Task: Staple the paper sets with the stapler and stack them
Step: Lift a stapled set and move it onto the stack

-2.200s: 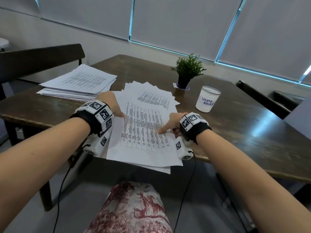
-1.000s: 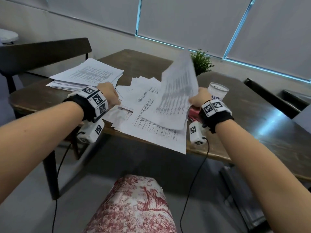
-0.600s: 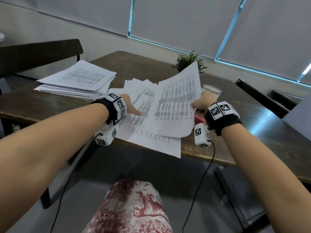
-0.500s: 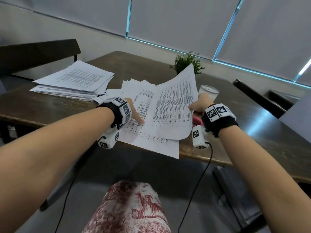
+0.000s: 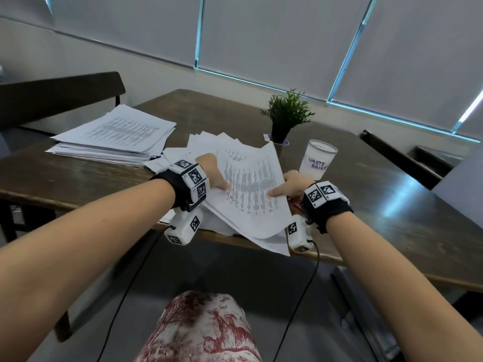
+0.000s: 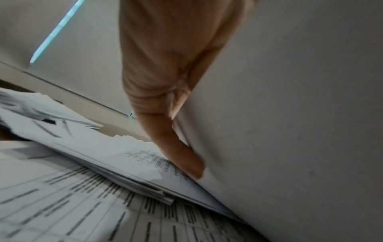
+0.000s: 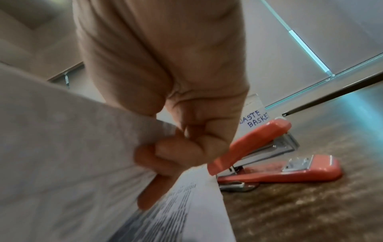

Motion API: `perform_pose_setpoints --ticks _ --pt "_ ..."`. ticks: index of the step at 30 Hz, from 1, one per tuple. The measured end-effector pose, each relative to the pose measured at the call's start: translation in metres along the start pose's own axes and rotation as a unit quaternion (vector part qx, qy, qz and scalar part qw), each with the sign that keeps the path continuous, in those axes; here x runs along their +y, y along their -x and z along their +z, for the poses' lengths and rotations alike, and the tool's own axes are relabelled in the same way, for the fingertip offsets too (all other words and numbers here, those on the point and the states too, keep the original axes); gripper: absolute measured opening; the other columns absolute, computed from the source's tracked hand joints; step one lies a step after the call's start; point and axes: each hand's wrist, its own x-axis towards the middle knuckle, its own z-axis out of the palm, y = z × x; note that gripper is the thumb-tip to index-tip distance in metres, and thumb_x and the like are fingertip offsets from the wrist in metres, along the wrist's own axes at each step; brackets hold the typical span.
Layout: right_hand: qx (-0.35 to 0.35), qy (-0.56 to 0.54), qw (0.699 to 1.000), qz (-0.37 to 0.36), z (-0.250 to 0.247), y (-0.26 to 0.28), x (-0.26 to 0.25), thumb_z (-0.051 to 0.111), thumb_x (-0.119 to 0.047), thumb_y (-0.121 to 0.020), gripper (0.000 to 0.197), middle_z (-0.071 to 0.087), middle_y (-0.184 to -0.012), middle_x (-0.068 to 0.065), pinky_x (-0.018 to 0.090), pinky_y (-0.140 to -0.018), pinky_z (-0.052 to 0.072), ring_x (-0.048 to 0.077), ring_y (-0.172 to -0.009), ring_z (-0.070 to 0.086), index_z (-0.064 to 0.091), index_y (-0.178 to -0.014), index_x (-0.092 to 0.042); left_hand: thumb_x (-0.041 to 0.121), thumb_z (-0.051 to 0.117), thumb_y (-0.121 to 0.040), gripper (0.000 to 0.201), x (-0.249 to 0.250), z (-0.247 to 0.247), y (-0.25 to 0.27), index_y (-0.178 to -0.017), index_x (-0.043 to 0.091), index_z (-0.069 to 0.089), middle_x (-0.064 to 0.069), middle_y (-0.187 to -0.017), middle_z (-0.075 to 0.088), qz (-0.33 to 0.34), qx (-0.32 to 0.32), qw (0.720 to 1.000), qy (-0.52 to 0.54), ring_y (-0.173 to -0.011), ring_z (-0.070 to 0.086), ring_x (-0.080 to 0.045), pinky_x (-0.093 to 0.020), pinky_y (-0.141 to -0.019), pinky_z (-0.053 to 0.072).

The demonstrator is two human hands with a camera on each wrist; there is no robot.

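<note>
One desk (image 5: 392, 210) carries two paper piles, one stapler (image 7: 275, 157), one cup (image 5: 317, 162), one plant (image 5: 286, 113); both hands pinch one sheet set (image 5: 251, 189).

Lifted paper set (image 5: 249, 194): white printed sheets, tilted, near edge past the table edge (image 5: 78, 202) | loose sheets (image 5: 206, 141): fanned flat beneath it | stapled stack (image 5: 115, 137): flat, well left | stapler (image 7: 275, 157): orange, jaws apart, on the table just right of the set.
</note>
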Motion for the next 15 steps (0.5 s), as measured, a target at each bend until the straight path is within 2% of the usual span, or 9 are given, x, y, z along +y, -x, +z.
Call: perform_pose_setpoints --ticks 2,4,6,8,10,11,12,13,15 --pt "-0.011 -0.008 1.0 -0.02 0.005 -0.001 -0.002 0.075 -0.025 -0.084 0.039 0.07 -0.109 0.008 0.031 -0.085 0.055 0.02 -0.094 0.068 0.066 -0.113 0.0 0.022 0.08 -0.079 0.043 0.0 -0.002 0.0 -0.071 0.014 0.038 -0.002 -0.082 0.049 0.006 0.021 1.0 0.02 -0.091 0.05 -0.021 -0.028 -0.075 0.04" --pt "0.003 -0.048 0.999 -0.026 0.005 -0.002 -0.001 0.071 -0.026 -0.087 0.031 0.068 -0.092 0.004 0.02 -0.059 0.054 0.007 -0.069 0.067 0.062 -0.103 -0.001 0.012 0.077 -0.08 0.025 -0.003 -0.01 0.0 -0.093 0.005 0.056 -0.01 -0.104 0.059 0.036 0.053 0.996 0.066 -0.103 0.057 -0.026 -0.032 -0.082 0.045" --pt "0.055 -0.138 0.989 -0.017 0.003 -0.004 -0.002 0.071 -0.029 -0.088 0.028 0.061 -0.077 -0.002 0.014 -0.041 0.043 0.002 -0.051 0.058 0.059 -0.099 -0.006 0.011 0.075 -0.082 0.04 -0.007 -0.019 -0.001 -0.118 0.005 0.06 -0.011 -0.117 0.064 0.078 0.08 0.985 0.133 -0.11 0.06 -0.028 -0.035 -0.094 0.048" --pt "0.1 -0.257 0.961 -0.025 -0.002 -0.002 -0.007 0.08 -0.051 -0.072 0.065 0.061 -0.079 -0.001 0.019 -0.051 0.05 0.005 -0.062 0.061 0.058 -0.108 -0.002 0.01 0.075 -0.083 0.045 -0.012 -0.028 0.001 -0.124 0.008 0.058 -0.006 -0.117 0.066 0.106 0.087 0.963 0.232 -0.106 0.062 -0.022 -0.037 -0.096 0.05" --pt "0.116 -0.379 0.917 -0.048 -0.008 -0.007 -0.006 0.086 -0.067 -0.045 0.12 0.065 -0.088 0.003 0.042 -0.078 0.059 0.014 -0.085 0.067 0.042 -0.135 -0.001 0.006 0.073 -0.083 0.045 -0.016 -0.034 0.001 -0.125 0.008 0.056 -0.002 -0.112 0.065 0.126 0.08 0.933 0.328 -0.102 0.064 -0.019 -0.034 -0.092 0.052" --pt "0.119 -0.429 0.893 -0.069 -0.01 -0.01 -0.005 0.089 -0.065 -0.039 0.131 0.067 -0.099 0.006 0.053 -0.088 0.055 0.021 -0.1 0.067 0.036 -0.141 -0.002 0.004 0.072 -0.083 0.044 -0.017 -0.035 0.001 -0.124 0.009 0.056 -0.002 -0.11 0.066 0.135 0.076 0.922 0.356 -0.102 0.065 -0.019 -0.035 -0.091 0.053" --pt "0.122 -0.466 0.871 -0.098 -0.012 -0.012 -0.006 0.092 -0.06 -0.041 0.127 0.067 -0.11 0.009 0.057 -0.092 0.051 0.026 -0.108 0.065 0.038 -0.14 -0.003 0.004 0.073 -0.083 0.04 -0.015 -0.036 0.003 -0.12 0.01 0.058 -0.003 -0.109 0.067 0.151 0.072 0.911 0.376 -0.099 0.066 -0.019 -0.036 -0.09 0.054" --pt "0.127 -0.492 0.853 -0.121 -0.014 -0.007 -0.012 0.094 -0.052 -0.047 0.11 0.067 -0.117 0.011 0.057 -0.093 0.051 0.028 -0.109 0.065 0.046 -0.133 -0.004 0.007 0.075 -0.082 0.035 -0.013 -0.036 0.003 -0.113 0.011 0.06 -0.003 -0.104 0.069 0.164 0.072 0.902 0.394 -0.094 0.068 -0.017 -0.035 -0.087 0.055" --pt "0.159 -0.506 0.831 -0.167 -0.023 0.013 -0.03 0.089 -0.028 -0.068 0.056 0.073 -0.104 0.007 0.051 -0.09 0.054 0.023 -0.097 0.07 0.06 -0.11 -0.007 0.022 0.078 -0.079 0.027 -0.001 -0.039 0.007 -0.099 0.017 0.06 0.001 -0.091 0.069 0.179 0.099 0.882 0.424 -0.078 0.066 -0.007 -0.023 -0.072 0.054"
